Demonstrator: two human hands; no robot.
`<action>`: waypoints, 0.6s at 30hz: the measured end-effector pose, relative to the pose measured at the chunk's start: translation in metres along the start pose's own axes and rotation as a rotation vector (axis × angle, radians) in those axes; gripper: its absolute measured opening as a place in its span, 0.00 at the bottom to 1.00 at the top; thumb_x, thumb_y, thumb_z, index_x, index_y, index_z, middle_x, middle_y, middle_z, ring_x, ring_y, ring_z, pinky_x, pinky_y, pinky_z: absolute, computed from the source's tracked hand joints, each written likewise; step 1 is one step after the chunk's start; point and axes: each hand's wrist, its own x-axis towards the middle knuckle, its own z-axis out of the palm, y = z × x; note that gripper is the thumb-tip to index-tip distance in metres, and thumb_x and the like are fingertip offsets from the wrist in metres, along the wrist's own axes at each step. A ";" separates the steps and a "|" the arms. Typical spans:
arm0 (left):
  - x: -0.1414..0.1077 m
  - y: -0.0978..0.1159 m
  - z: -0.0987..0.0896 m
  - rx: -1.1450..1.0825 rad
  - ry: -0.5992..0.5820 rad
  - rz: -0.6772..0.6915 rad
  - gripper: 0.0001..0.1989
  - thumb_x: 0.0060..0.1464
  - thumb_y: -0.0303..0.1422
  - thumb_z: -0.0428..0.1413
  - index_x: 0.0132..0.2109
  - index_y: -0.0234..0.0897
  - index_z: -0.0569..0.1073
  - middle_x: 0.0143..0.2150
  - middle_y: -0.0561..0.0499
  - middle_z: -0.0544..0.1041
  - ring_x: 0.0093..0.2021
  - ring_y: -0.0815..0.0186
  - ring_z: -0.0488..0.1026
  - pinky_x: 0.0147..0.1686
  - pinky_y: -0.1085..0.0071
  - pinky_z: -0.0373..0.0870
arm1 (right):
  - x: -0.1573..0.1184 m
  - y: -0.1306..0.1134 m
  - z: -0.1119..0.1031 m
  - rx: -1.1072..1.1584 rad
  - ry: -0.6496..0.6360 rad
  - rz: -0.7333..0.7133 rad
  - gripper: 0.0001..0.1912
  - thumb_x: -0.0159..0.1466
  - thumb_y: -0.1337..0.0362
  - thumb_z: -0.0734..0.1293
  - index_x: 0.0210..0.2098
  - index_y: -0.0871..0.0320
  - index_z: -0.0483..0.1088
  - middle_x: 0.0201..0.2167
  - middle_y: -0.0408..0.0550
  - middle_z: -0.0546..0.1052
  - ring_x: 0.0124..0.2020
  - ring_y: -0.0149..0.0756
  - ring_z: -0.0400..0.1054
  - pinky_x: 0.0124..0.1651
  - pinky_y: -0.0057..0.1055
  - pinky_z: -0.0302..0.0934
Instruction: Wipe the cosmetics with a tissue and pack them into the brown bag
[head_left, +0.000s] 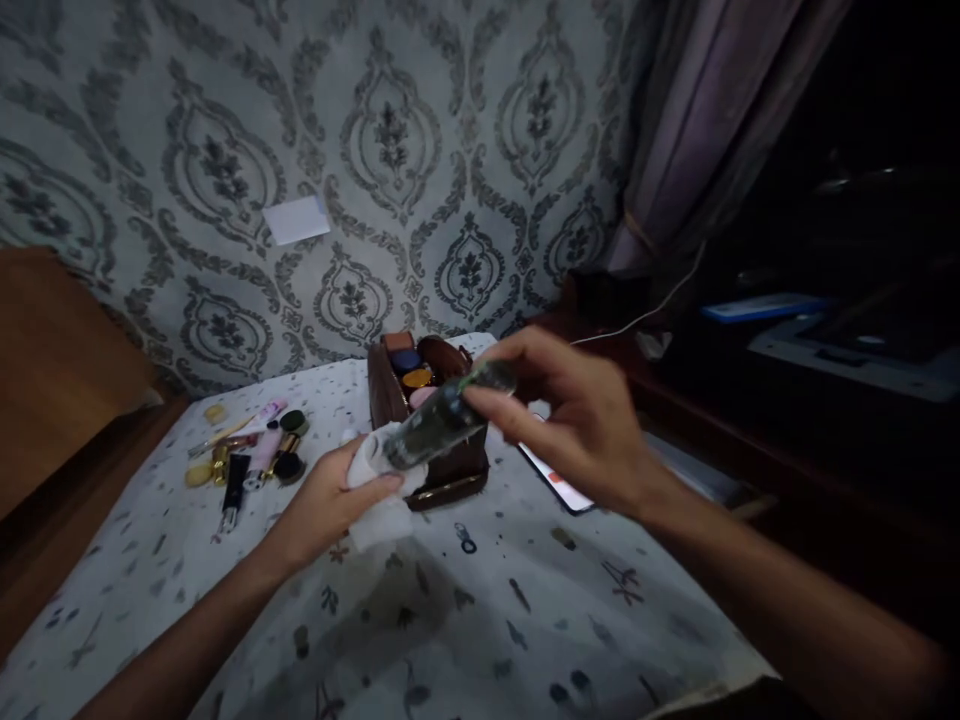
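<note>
A dark green, see-through bottle (435,428) is tilted between my hands above the bed or table cover. My right hand (574,425) pinches its upper end between thumb and fingers. Wrapped round a crumpled white tissue or cloth (375,462), my left hand (330,505) is closed, with the bottle's lower end against the white material. Behind the bottle stands an open brown bag (386,385) holding several jars and containers, among them an orange-lidded one (418,379). Its near side is partly hidden by the bottle and my hands.
Several cosmetic tubes and small jars (259,455) lie in a cluster at the left. A phone with a lit screen (559,480) lies right of the bag. Brown board (60,370) borders the left side; a patterned wall (390,240) rises behind. A white cable (652,315) runs at right.
</note>
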 end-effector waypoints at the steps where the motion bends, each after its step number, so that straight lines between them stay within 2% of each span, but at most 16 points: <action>1: 0.007 0.001 -0.001 -0.003 0.013 -0.012 0.21 0.52 0.47 0.61 0.47 0.37 0.76 0.41 0.47 0.82 0.39 0.57 0.78 0.37 0.69 0.73 | 0.008 0.004 -0.010 -0.001 0.066 -0.004 0.10 0.63 0.59 0.70 0.34 0.56 0.66 0.23 0.39 0.70 0.22 0.27 0.64 0.24 0.25 0.57; 4: 0.018 -0.008 -0.008 0.018 0.153 -0.061 0.21 0.50 0.49 0.61 0.41 0.36 0.77 0.38 0.47 0.82 0.35 0.58 0.76 0.33 0.70 0.72 | 0.035 0.022 -0.030 0.022 0.206 -0.016 0.11 0.64 0.58 0.69 0.32 0.55 0.63 0.22 0.37 0.67 0.18 0.26 0.61 0.20 0.25 0.55; 6: 0.020 -0.021 -0.014 0.033 0.278 -0.118 0.22 0.46 0.50 0.63 0.39 0.35 0.77 0.35 0.47 0.81 0.33 0.59 0.75 0.32 0.70 0.71 | 0.051 0.039 -0.032 -0.015 0.206 -0.034 0.12 0.64 0.57 0.69 0.32 0.55 0.62 0.23 0.37 0.67 0.20 0.27 0.62 0.22 0.25 0.56; 9: 0.019 -0.050 -0.020 0.035 0.374 -0.243 0.25 0.41 0.52 0.64 0.36 0.34 0.77 0.31 0.48 0.80 0.30 0.60 0.74 0.28 0.71 0.69 | 0.073 0.067 -0.020 -0.107 0.113 -0.065 0.12 0.65 0.56 0.68 0.35 0.55 0.62 0.24 0.38 0.67 0.26 0.30 0.64 0.29 0.27 0.60; 12: 0.019 -0.080 -0.023 0.026 0.389 -0.320 0.27 0.37 0.55 0.65 0.33 0.34 0.76 0.27 0.49 0.78 0.26 0.62 0.72 0.25 0.71 0.68 | 0.091 0.090 0.003 -0.193 -0.042 -0.106 0.10 0.67 0.56 0.65 0.37 0.56 0.63 0.26 0.40 0.68 0.30 0.32 0.64 0.35 0.30 0.60; 15: 0.020 -0.107 -0.021 0.001 0.375 -0.345 0.27 0.40 0.55 0.64 0.34 0.34 0.76 0.27 0.50 0.78 0.27 0.62 0.73 0.27 0.70 0.69 | 0.106 0.105 0.025 -0.267 -0.167 -0.150 0.10 0.67 0.58 0.64 0.39 0.58 0.64 0.28 0.43 0.69 0.34 0.34 0.64 0.39 0.32 0.58; 18: 0.021 -0.124 -0.018 0.011 0.388 -0.312 0.25 0.44 0.54 0.62 0.35 0.34 0.77 0.29 0.49 0.79 0.29 0.61 0.74 0.30 0.69 0.71 | 0.117 0.115 0.040 -0.310 -0.271 -0.148 0.10 0.66 0.59 0.63 0.40 0.60 0.65 0.31 0.45 0.71 0.36 0.35 0.64 0.41 0.31 0.57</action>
